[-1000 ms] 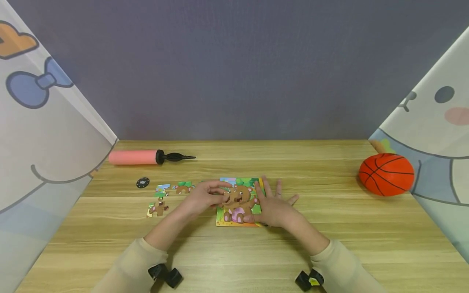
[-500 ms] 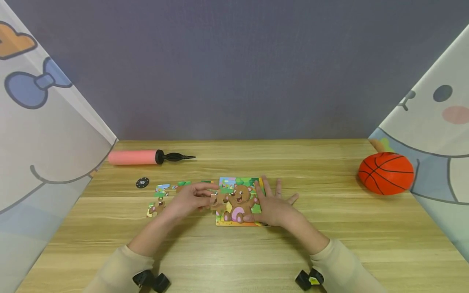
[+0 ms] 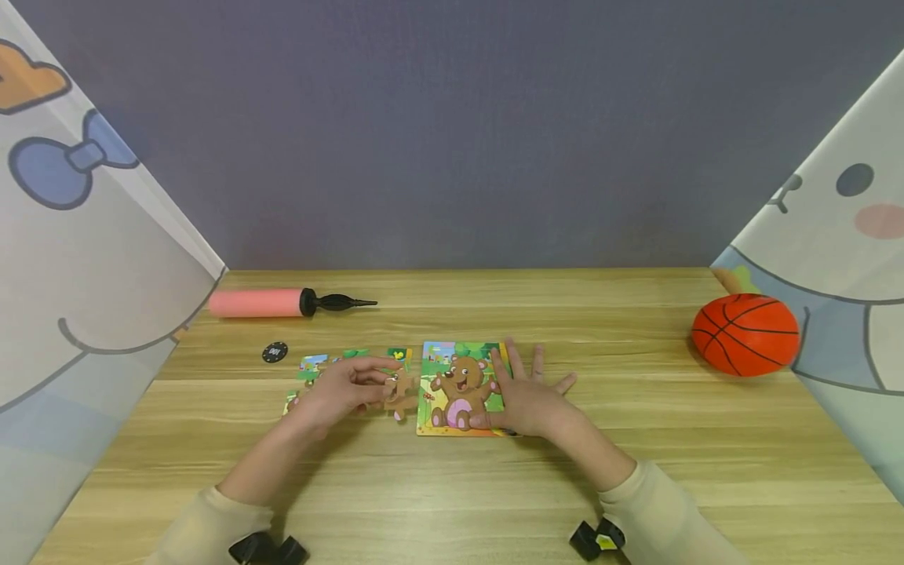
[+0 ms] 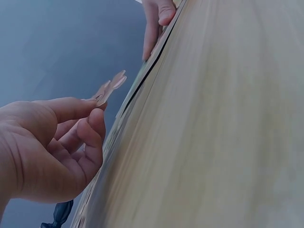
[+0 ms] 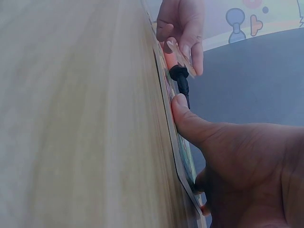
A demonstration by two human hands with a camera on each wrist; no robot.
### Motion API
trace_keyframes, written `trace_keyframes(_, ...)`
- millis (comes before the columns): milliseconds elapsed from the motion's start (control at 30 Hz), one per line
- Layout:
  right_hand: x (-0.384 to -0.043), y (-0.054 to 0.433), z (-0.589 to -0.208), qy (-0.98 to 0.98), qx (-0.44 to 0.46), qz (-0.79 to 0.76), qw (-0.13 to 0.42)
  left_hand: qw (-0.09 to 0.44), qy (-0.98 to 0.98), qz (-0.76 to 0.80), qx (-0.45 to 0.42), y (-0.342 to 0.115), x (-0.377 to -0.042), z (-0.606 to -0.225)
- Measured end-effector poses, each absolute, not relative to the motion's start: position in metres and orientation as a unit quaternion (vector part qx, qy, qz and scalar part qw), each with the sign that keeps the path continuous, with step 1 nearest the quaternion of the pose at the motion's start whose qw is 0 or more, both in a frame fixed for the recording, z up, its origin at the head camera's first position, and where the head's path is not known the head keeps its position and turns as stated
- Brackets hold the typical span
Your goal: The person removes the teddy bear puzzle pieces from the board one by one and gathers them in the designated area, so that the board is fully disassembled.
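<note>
My left hand (image 3: pixel 339 395) pinches a brown bear jigsaw piece (image 3: pixel 399 396) between thumb and fingers. It holds the piece just left of a bear picture board (image 3: pixel 441 420); the left wrist view shows the piece (image 4: pixel 112 88) raised above the tabletop. With fingers spread straight, my right hand (image 3: pixel 534 406) rests on the board's right side and covers part of it. In the right wrist view, the right thumb lies along the board's edge. Several other jigsaw pieces (image 3: pixel 313 363) lie on the table behind and beside the left hand, which hides some of them.
A pink hand pump (image 3: pixel 257 303) with a black nozzle lies at the back left. In front of it is a round black chip (image 3: pixel 275 352) marked 100. A red basketball-patterned ball (image 3: pixel 745 335) sits at the far right. Cartoon-printed side panels and a grey back panel surround the table.
My left hand has moved left from above the board, carrying the bear jigsaw piece with it. More of the bear picture now shows. The right hand has stayed in place.
</note>
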State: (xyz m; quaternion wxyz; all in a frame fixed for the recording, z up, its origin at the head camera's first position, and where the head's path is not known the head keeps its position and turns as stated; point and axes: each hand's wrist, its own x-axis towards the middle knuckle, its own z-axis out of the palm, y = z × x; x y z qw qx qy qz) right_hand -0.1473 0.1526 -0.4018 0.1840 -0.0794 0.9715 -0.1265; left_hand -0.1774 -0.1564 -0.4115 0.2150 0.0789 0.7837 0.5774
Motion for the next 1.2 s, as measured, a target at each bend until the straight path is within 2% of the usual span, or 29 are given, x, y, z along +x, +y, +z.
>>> trace_keyframes(433, -0.147, 0.153, -0.403, 0.971, -0.079, -0.127, 0.184, 0.227, 0.769, 0.592, 0.083, -0.179, -0.173, -0.409)
trace_keyframes(1200, -0.148, 0.152, -0.402, 0.972, -0.084, -0.123, 0.181, 0.212, 0.793, 0.566, 0.073, -0.215, -0.171, -0.406)
